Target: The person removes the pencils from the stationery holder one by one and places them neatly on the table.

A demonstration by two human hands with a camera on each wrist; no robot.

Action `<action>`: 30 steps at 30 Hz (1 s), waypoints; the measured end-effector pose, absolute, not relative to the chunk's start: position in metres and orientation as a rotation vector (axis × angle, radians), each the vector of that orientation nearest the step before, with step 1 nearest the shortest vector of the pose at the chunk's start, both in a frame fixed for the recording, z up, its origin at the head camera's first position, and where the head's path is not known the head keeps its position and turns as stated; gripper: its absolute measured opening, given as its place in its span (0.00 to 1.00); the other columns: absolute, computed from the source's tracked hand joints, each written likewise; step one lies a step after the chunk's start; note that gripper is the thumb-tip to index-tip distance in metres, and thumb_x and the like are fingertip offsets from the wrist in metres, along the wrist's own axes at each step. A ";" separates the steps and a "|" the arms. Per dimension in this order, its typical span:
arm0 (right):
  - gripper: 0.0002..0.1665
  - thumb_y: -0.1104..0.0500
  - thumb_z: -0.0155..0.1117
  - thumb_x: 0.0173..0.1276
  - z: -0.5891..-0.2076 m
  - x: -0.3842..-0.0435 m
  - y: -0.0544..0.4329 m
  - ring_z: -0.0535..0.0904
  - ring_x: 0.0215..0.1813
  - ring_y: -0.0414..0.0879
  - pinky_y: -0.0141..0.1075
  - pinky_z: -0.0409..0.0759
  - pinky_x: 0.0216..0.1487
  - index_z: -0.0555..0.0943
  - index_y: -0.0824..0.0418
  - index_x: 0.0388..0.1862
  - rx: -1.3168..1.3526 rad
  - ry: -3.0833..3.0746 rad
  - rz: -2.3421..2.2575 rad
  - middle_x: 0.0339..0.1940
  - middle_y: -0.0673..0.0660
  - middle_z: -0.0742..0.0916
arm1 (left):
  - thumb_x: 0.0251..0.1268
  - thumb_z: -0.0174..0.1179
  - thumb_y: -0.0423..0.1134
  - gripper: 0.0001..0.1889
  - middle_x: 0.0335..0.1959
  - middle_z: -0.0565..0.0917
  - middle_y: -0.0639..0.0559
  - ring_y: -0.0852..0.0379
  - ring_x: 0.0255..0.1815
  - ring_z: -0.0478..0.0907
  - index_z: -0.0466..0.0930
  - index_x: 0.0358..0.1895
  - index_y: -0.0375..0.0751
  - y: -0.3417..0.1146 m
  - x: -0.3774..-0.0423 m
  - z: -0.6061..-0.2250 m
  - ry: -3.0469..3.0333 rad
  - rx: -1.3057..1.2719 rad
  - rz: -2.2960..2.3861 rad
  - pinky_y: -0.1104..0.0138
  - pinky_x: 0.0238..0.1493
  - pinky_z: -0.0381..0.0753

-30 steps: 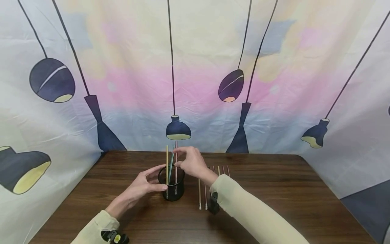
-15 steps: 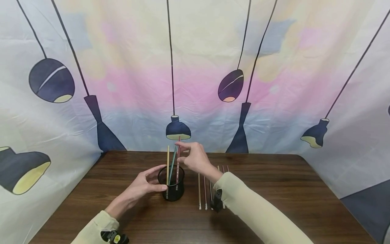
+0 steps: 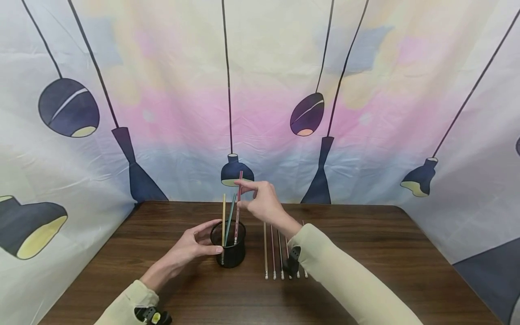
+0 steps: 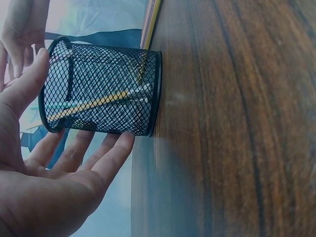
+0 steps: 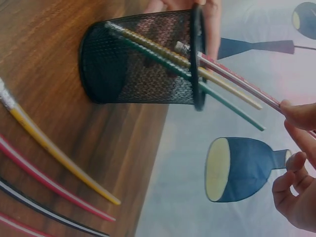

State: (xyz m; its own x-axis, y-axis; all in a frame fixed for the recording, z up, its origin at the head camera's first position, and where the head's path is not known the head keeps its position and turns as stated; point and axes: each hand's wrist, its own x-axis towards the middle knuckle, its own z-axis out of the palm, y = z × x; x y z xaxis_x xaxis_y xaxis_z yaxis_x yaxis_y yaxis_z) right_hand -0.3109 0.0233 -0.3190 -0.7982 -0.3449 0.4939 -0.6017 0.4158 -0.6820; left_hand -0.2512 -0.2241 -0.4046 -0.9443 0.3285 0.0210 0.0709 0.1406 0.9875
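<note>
A black mesh pencil cup (image 3: 234, 258) stands upright on the table. My left hand (image 3: 188, 247) holds it from the left, thumb at the rim and fingers along the far side. Above the cup, my right hand (image 3: 264, 201) pinches a red pencil (image 5: 242, 81) between thumb and fingers. That pencil's eraser end points down, just inside the rim in the right wrist view. A yellow pencil (image 3: 224, 210) and a green pencil (image 3: 230, 213) lean in the cup, the yellow one's eraser end at the bottom.
Several pencils lie in a row right of the cup, among them a yellow pencil (image 5: 61, 155) and a black one (image 5: 44, 210); my right forearm covers part of them. The wooden table (image 3: 365, 253) ends at a patterned cloth (image 3: 276, 67) behind.
My right hand has risen and shifted slightly right, drawing the red pencil upward in the cup. The left hand and cup have stayed in place.
</note>
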 end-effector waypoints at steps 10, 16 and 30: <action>0.34 0.68 0.82 0.60 -0.300 -0.304 0.033 0.58 0.18 0.41 0.32 0.58 0.21 0.87 0.51 0.66 0.846 -2.342 1.380 0.43 0.48 0.93 | 0.65 0.74 0.34 0.44 0.71 0.74 0.33 0.34 0.69 0.75 0.62 0.83 0.39 -0.224 -0.251 -0.404 2.215 0.390 1.896 0.53 0.59 0.81; 0.34 0.68 0.83 0.59 -0.297 -0.302 0.045 0.56 0.18 0.40 0.32 0.56 0.20 0.88 0.50 0.65 0.830 -2.314 1.420 0.41 0.47 0.93 | 0.65 0.74 0.33 0.44 0.71 0.75 0.32 0.33 0.69 0.75 0.61 0.83 0.38 -0.224 -0.251 -0.405 2.211 0.397 1.900 0.54 0.59 0.81; 0.34 0.68 0.81 0.61 -0.301 -0.294 0.096 0.56 0.19 0.43 0.33 0.56 0.22 0.87 0.49 0.66 0.801 -2.384 1.367 0.42 0.47 0.92 | 0.63 0.76 0.34 0.45 0.72 0.74 0.33 0.31 0.72 0.72 0.64 0.82 0.41 -0.223 -0.249 -0.405 2.239 0.353 1.901 0.51 0.61 0.80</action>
